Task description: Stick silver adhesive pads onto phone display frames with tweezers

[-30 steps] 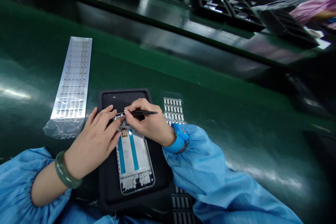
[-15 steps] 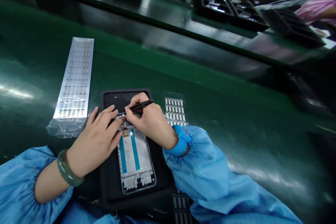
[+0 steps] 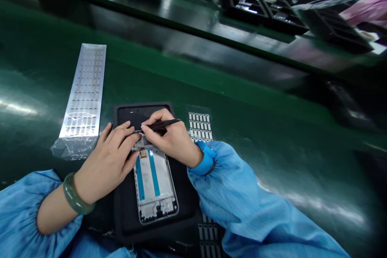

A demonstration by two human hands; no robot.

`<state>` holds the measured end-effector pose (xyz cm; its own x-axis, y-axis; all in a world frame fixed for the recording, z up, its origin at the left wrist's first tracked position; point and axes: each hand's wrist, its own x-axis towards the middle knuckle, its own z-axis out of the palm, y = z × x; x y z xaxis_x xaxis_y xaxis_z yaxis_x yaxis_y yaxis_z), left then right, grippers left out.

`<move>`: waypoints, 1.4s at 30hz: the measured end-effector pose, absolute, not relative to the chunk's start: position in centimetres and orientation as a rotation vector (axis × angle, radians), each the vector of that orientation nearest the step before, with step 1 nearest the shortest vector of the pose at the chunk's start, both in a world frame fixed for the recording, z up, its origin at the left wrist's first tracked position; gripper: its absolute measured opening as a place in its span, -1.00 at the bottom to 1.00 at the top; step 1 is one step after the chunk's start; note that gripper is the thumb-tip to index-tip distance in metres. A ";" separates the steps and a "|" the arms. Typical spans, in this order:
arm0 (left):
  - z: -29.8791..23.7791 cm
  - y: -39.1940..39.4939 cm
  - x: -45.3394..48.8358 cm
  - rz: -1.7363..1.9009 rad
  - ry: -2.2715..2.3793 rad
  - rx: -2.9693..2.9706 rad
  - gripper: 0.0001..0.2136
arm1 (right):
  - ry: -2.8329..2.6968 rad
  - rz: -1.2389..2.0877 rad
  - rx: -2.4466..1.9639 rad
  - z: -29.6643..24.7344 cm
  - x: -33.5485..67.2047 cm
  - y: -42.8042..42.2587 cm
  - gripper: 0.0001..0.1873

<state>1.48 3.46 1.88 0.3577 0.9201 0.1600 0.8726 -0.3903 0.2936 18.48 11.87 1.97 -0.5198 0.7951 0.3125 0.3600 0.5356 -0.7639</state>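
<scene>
A phone frame (image 3: 155, 185) with two blue strips lies in a black tray (image 3: 184, 205) on the green bench. My left hand (image 3: 110, 161) rests on the frame's upper left edge, fingers stretched out and pressing on it. My right hand (image 3: 171, 139) pinches black tweezers (image 3: 161, 124), their tip at the frame's top edge beside my left fingertips. A jade bangle (image 3: 74, 197) sits on my left wrist. Both arms wear blue sleeves.
A long silver sheet of small parts (image 3: 86, 90) in a clear bag lies to the left. A small sheet of grey stickers (image 3: 199, 125) lies right of the tray, another (image 3: 208, 234) below it. Black trays (image 3: 266, 8) and cables stand across the far belt.
The tweezers' rear end tilted up and then settled a little lower. Both hands stayed at the frame's top edge. The view shifted slightly.
</scene>
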 end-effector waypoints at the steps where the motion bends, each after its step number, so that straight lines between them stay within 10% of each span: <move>1: 1.9 3.5 1.5 0.436 1.630 2.464 -0.71 | -2.113 0.838 -0.928 1.9 18.4 11.9 -0.92; 42: 2.0 3.5 1.4 0.396 1.625 2.468 -0.71 | -2.055 0.786 -0.958 2.2 18.4 11.9 -0.92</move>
<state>1.41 3.48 2.02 0.3746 0.9178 0.1318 0.8754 -0.3969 0.2761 18.36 11.86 2.20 -0.4604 0.8151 0.3518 0.3725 0.5370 -0.7569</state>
